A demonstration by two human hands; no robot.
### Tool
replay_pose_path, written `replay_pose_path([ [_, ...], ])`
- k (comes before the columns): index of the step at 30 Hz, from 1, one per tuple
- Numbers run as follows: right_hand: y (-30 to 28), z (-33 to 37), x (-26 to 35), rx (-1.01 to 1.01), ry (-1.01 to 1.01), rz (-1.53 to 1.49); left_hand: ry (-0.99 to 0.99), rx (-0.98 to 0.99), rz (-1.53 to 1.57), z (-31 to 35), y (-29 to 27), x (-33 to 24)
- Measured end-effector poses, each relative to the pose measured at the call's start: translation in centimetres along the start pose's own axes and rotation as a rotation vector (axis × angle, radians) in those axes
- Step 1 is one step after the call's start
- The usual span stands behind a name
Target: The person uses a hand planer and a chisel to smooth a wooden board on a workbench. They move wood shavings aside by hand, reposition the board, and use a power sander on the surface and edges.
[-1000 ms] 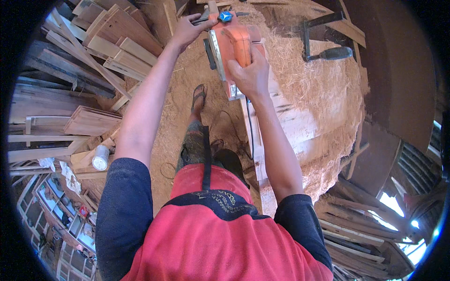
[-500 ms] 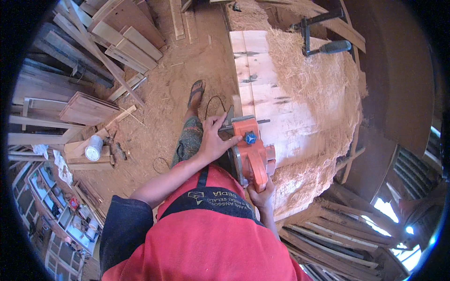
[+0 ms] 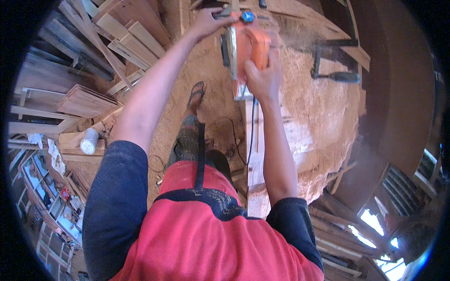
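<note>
Fingers of the right hand (image 3: 265,80) were clamped round the orange planer (image 3: 258,43), pale board (image 3: 256,161) below them; ahead, the left hand (image 3: 207,23) gripped the planer's front. Both arms (image 3: 157,86) stretched forward; half a second earlier they were bent, planer near the waist (image 3: 201,195).

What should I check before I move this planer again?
1. Right grip around the planer's rear handle: ok.
2. Left grip on the planer's front, beside the blue knob: ok.
3. Clamp apart from the planer: ok, it sits off to its right.
4. Board free of shavings: not ok, they cover much of it.
5. Cord free of snags: cannot tell, its full run is not visible.
6. Blade condition: cannot tell, the planer's underside is hidden.
</note>
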State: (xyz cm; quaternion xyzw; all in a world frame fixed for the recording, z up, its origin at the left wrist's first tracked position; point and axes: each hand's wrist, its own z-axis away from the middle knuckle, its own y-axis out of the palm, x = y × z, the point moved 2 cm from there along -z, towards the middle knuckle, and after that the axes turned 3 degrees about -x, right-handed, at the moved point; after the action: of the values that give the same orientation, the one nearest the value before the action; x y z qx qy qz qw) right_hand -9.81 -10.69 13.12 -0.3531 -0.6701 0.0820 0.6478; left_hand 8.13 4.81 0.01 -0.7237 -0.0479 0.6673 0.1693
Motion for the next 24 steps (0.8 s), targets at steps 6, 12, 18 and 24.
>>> replay_pose_path([
  [6,-5.1,12.1,-2.6,0.009,0.021,0.11,-0.057,0.224,0.108,12.4,2.7,-2.3],
  [12,-14.9,36.3,-3.8,0.175,0.492,0.115,-0.144,0.191,-0.169,36.7,4.7,-8.1],
  [18,-14.3,35.3,-2.3,0.055,0.551,-0.01,-0.214,0.222,-0.148,36.8,4.4,-8.5],
  [24,-8.5,19.9,-1.3,0.118,0.302,0.069,-0.114,0.106,0.087,21.5,3.7,-3.5],
])
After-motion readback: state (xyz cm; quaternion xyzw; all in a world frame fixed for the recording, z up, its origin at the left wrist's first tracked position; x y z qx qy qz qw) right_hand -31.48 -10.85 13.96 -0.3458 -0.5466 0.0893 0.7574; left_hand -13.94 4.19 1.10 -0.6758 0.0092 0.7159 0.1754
